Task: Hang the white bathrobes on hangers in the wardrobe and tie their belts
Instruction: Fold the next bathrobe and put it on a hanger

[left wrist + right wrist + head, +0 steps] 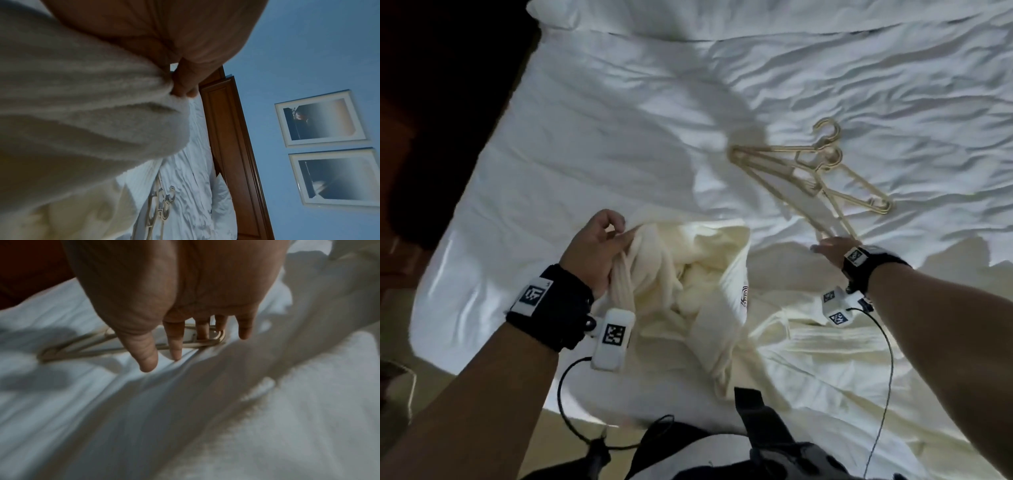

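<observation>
Two cream hangers (811, 171) lie tangled on the bed (619, 102), hooks pointing away from me, and my right hand (834, 251) reaches over their near ends with fingers (174, 340) spread and straight, holding nothing yet. My left hand (594, 248) pinches a gathered fold of one white bathrobe (688, 267), lifting it just off the bed, to the left of the hangers. A second bathrobe (842, 359) lies flat, nearer to me than the hangers and under my right forearm.

What worries me most is the tangle: the hangers overlap at the necks, so I judge that pulling one could drag the other along or flick it off the bed. The right wrist view is blurred, so I cannot tell exactly which bar sits nearest the fingertips, and a poor grasp might slip. The lifted robe is bunched, with its collar and sleeves hard to find; threading a hanger into that heap could catch a sleeve or the belt, which I cannot pick out.

Beyond the hangers the bed offers wide wrinkled sheet for spreading the robe. Left of the robe the bed edge drops to dark floor, so I would keep the cloth from sliding that way. No wardrobe shows in any view.
</observation>
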